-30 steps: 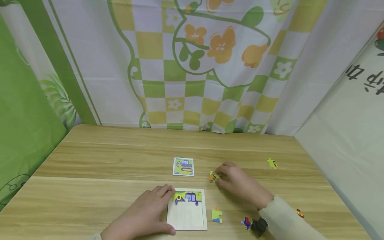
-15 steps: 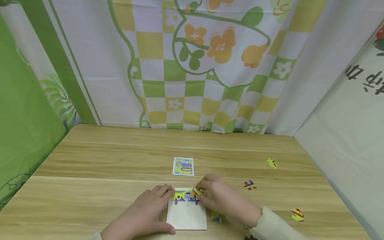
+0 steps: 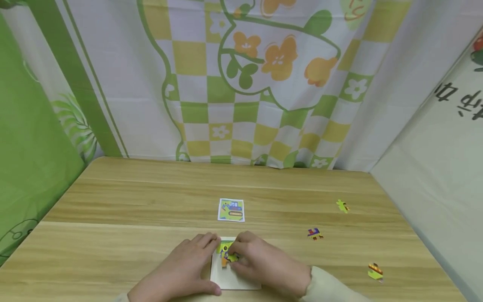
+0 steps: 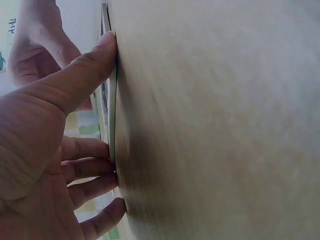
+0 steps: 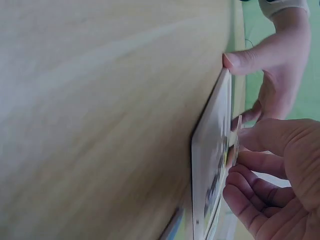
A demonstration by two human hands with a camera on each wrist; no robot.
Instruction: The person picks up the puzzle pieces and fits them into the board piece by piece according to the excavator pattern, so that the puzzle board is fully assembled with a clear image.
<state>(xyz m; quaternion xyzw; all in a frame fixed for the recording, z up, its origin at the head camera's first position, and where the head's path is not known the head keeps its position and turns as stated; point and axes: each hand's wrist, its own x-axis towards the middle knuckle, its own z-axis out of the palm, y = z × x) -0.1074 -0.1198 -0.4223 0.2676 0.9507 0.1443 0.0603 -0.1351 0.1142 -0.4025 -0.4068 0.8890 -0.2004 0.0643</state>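
Right hand (image 3: 260,262) pinched puzzle piece (image 3: 224,260), jutting toward nine o'clock; left hand (image 3: 179,268) spread against tray (image 3: 226,282); only right-wrist view showed blue-edged piece (image 5: 175,226)

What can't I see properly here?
Head view: part of the square pale wooden tray and of the flat orange-and-green puzzle piece, hidden by the right hand's grip.
Left wrist view: the tray's top, nearly edge-on.
Right wrist view: the flat blue-and-green piece, cut off by the bottom edge.
Head view: tiny details on the square white-edged picture card, too small.
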